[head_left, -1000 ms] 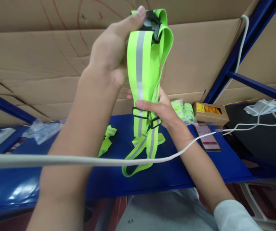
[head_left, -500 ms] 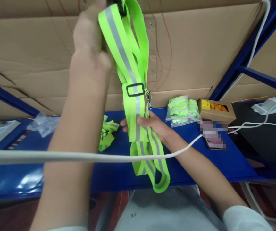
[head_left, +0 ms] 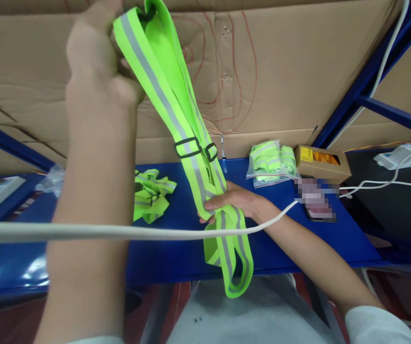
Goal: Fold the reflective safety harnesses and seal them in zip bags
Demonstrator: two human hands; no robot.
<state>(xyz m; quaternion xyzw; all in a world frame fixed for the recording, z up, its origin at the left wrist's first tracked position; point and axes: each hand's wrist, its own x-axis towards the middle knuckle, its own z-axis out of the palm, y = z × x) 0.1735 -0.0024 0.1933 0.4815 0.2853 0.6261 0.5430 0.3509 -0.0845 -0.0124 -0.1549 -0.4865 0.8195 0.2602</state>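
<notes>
A neon-green reflective strap harness (head_left: 155, 81) with grey stripes stretches slantwise between my hands. My left hand (head_left: 98, 52) is raised at the upper left and grips its top end; the fingertips are partly hidden. Lower down, my right hand (head_left: 232, 200) is closed round the straps, thumb on top, with loops hanging below it. Two black slide buckles (head_left: 188, 147) sit on the straps above the right hand. Behind, a second harness lies in a loose heap (head_left: 151, 193) on the blue table (head_left: 176, 263).
A white cable (head_left: 119, 231) crosses in front of the straps. At the right are bagged green straps (head_left: 271, 160), a cardboard box (head_left: 323, 162) and a phone (head_left: 316, 200). Crumpled clear plastic (head_left: 50, 180) lies at left. A cardboard wall (head_left: 280, 71) and blue frame bars (head_left: 393, 114) stand behind.
My left hand has moved left with the top of the harness, drawing the straps more slantwise. My right hand has shifted slightly right and down and now closes round the straps.
</notes>
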